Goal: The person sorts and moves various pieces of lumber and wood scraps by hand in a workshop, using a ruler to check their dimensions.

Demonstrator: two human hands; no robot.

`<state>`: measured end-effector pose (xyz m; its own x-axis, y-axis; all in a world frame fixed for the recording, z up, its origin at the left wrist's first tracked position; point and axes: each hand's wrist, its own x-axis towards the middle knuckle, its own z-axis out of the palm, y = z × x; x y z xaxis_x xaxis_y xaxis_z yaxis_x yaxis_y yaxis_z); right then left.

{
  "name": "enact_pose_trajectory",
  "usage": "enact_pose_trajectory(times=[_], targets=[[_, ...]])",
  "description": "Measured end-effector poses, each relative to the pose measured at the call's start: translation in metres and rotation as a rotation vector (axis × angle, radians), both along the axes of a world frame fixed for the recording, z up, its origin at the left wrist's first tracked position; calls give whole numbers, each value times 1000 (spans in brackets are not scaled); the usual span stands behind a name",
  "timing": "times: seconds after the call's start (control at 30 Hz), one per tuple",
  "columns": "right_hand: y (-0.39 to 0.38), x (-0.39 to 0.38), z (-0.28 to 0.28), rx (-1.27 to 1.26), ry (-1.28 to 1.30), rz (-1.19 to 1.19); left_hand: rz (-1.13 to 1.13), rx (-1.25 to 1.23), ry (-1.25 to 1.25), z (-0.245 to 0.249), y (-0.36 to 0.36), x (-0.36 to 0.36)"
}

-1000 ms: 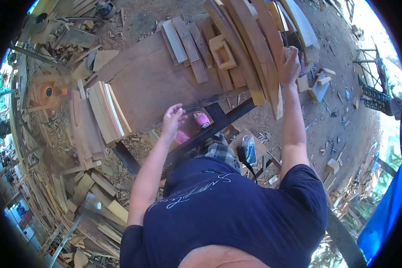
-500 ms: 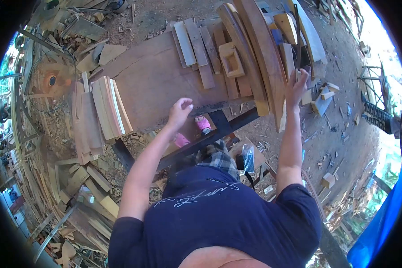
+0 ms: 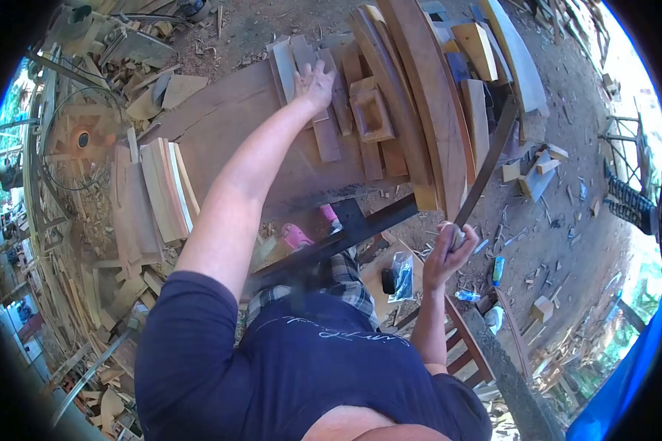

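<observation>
My left hand (image 3: 315,84) reaches across the bench, its fingers spread over the short wooden boards (image 3: 327,140) that lie side by side there. My right hand (image 3: 450,253) is closed round the handle of a long dark-bladed hand tool (image 3: 490,158). The blade slants up and away to the right, and its kind does not show clearly. Between the hands lie a wooden block with a square hollow (image 3: 371,114) and long curved planks (image 3: 426,95).
Stacked curved boards (image 3: 165,191) rest at the left end of the broad wooden bench (image 3: 228,110). A dark beam (image 3: 368,226) crosses in front of me. A round-guarded fan (image 3: 83,140) stands left. Offcuts litter the ground, and a pale wood block (image 3: 543,309) lies right.
My left hand has moved forward from the bench's near edge onto the short boards. My right hand has come back toward me, with the bladed tool now slanting to the right.
</observation>
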<state>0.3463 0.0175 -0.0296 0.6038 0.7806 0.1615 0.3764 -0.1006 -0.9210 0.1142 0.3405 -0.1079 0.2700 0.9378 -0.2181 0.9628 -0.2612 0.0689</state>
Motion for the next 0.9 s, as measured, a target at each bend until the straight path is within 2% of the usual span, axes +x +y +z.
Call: enact_pose_trajectory(times=[0.07, 0.17, 0.23, 0.3, 0.33, 0.4, 0.43, 0.47, 0.53, 0.57, 0.6, 0.63, 0.67, 0.7, 0.77, 0.83, 0.9], targets=[[-10, -7, -3, -60, 97, -17, -28, 2, 18, -9, 12, 4], [-12, -17, 0, -101, 95, 33, -58, -26, 72, -11, 28, 12], [-15, -15, -10, -117, 24, 61, -152, -13, 150, -14, 38, 13], [-12, -17, -10, -176, 32, 126, -121, -37, 163, -14, 40, 12], [-8, -18, -11, -163, -53, 136, -96, -59, 176, -11, 40, 12], [-4, -18, -11, -166, -64, 154, 28, -13, 49, -25, 32, 8], [1, -20, -12, -168, -72, 161, 145, 13, -165, -31, 22, 6], [5, -22, -10, -167, -86, 174, 250, 2, -202, -32, 15, 7], [15, -24, -14, -134, -90, 217, 785, -135, -794, -12, -4, 9], [20, -25, -17, -114, -89, 239, 875, -133, -860, -3, -9, 11], [27, -28, -15, -88, -68, 270, 878, -103, -890, -13, -11, 11], [34, -31, -11, -71, -54, 296, 799, -137, -898, -1, -17, 5], [42, -37, -7, -59, 57, 278, 770, -105, -953, -29, -13, 5], [50, -44, -3, -37, 54, 308, 414, -45, -585, -22, -22, -2], [63, -56, 6, -70, 75, 348, 354, 115, -610, -35, -28, -5], [77, -68, 11, -16, 28, 397, 334, 81, -708, -12, -44, -16], [87, -84, 19, -33, 0, 488, 315, 172, -709, -18, -67, -29]])
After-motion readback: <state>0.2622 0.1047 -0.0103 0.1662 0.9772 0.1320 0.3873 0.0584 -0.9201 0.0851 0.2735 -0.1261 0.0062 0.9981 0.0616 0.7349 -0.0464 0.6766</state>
